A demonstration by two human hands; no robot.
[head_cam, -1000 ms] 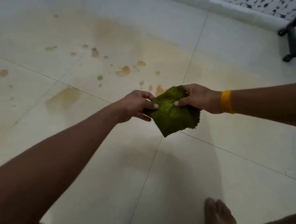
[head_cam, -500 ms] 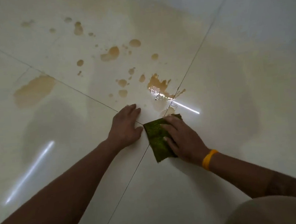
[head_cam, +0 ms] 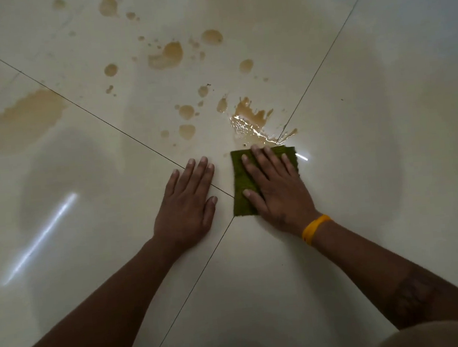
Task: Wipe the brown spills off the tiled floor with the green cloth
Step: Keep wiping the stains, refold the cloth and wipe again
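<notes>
Currently: right hand (head_cam: 275, 188) spread flat, pressing green cloth (head_cam: 242, 189) onto tiled floor (head_cam: 391, 185); left hand (head_cam: 187, 202) spread, bracing at 9 o'clock. Wiping barely begun. Next: push toward wet brown spill (head_cam: 253, 117) at 12 o'clock.

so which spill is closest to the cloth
The wet, glinting splash just beyond the cloth under the right hand; its near edge almost meets the cloth, while the other spots lie farther off.

Green cloth (head_cam: 240, 184), brown spills (head_cam: 166, 56), cream tiled floor (head_cam: 383, 102), yellow wristband (head_cam: 314, 228)
</notes>
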